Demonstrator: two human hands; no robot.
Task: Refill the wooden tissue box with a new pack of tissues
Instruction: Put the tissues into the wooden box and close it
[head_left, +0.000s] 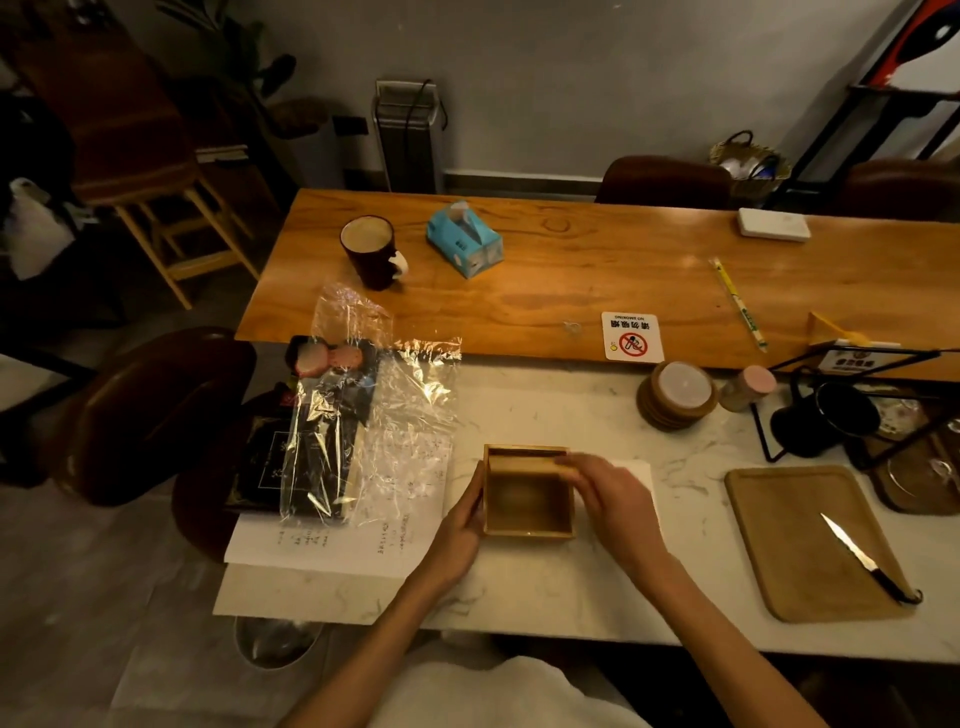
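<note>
The wooden tissue box (527, 506) sits on the white marble counter in front of me, its open side up and its inside bare. My left hand (460, 530) is pressed flat against the box's left wall. My right hand (608, 499) grips the box's far right corner from above, covering that wall. A blue pack of tissues (464, 240), with one tissue poking out of its top, lies far off on the wooden table behind, beside a dark mug (371, 250).
Crumpled clear plastic wrap (395, 410) lies over black packets and a printed sheet (358, 535) left of the box. At right are a wooden board (789, 551) with a knife (865, 558), stacked coasters (675, 397), a black wire stand (841, 410) and a no-smoking sign (631, 338).
</note>
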